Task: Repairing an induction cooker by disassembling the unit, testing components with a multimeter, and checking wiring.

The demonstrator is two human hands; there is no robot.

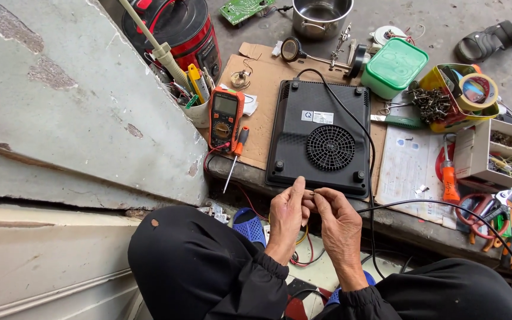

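Containers first. A green lidded box (394,66) sits closed at the far right of the cardboard sheet (263,89); its contents cannot be seen. Just beside it, a yellow tray (440,80) holds a dark tangle of small metal parts and a roll of tape (477,90) resting on its rim. A white compartment box (493,153) stands to the right, tipped on its side, with small hardware in its cells. A white cup (198,112) near the red cooker body (179,26) is packed with tools, a yellow-handled one among them. A steel pot (321,16) stands at the far edge, apparently empty.

The appliance (319,136) lies upside down on the surface, black, rectangular, with a round fan grille in its base, a white label above it and feet at the corners. Its black cord (367,148) runs across the base and off the near edge.

The left hand (285,216) and right hand (339,222) meet just in front of the appliance's near edge, fingertips of both pressed together, pinching a small item between them, too small to identify.

An orange multimeter (226,118) and an orange-handled screwdriver (235,155) lie to the left of the appliance.
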